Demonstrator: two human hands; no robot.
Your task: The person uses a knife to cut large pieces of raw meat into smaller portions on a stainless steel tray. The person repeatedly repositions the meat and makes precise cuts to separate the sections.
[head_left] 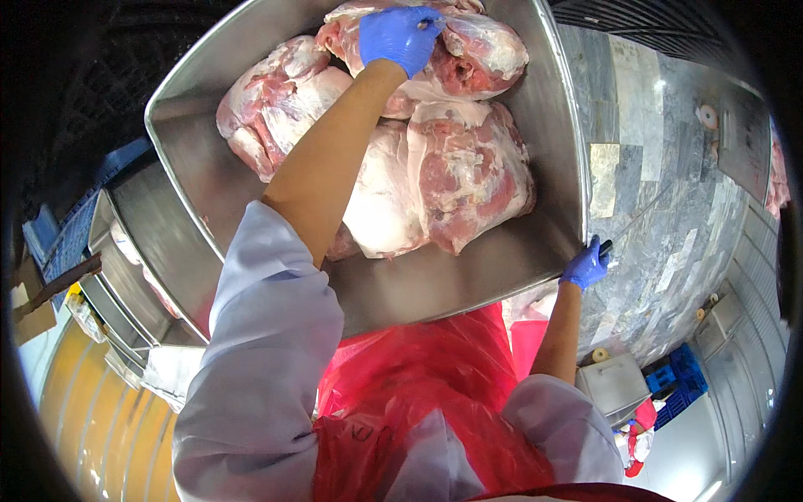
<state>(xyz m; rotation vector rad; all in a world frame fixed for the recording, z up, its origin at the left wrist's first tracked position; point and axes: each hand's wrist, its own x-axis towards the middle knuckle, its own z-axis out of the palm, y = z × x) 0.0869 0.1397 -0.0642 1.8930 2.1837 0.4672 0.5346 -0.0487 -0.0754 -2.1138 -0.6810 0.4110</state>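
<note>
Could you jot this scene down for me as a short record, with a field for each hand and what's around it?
Left hand: blue-gloved, on the meat at the bin's far end; fingertips partly hidden
Right hand: blue-gloved, closed on a dark handle beside the bin's near right corner
Container: metal bin, open-topped
Contents: several large pieces of raw meat, pink with pale fat
Clothing: red apron, white sleeves
Surroundings: grey tiles, blue crate at lower right

room right of meat (473,171); bin wall (558,125) beyond
</note>
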